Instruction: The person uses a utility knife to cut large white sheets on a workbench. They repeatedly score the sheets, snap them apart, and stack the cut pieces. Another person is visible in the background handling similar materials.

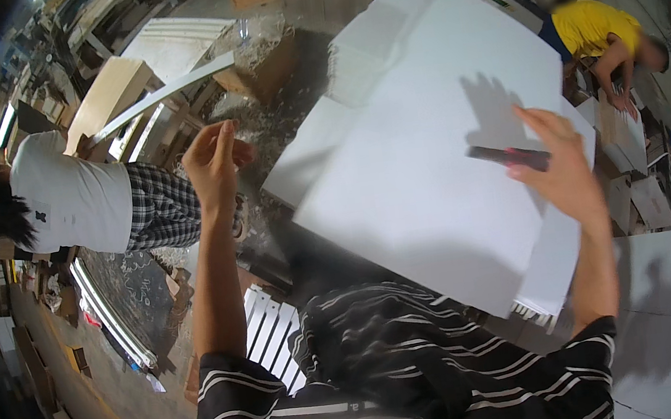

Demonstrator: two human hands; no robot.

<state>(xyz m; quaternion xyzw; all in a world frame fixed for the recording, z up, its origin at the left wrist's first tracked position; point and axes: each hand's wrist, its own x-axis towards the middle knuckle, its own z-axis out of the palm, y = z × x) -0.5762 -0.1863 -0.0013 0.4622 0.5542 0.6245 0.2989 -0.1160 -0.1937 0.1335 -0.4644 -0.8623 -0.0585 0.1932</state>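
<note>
My right hand [559, 159] is closed on a slim dark bar-shaped tool [506, 156], whose exact kind I cannot make out. It is over the right part of a large white panel [399, 176], and a hand-shaped shadow falls on the panel beside it. The panel lies on top of a stack of other white panels [312, 146], which show along its left side. My left hand [214, 158] is raised left of the panel, apart from it. Its fingers are loosely bent, and I see nothing in them.
At the left, a person in a white shirt [75, 193] holds a long pale strip [160, 97]. Someone in a yellow shirt [595, 27] bends over boxes at the right. White slatted pieces [272, 336] lie near my left elbow. A debris-filled cardboard box [269, 61] stands beyond.
</note>
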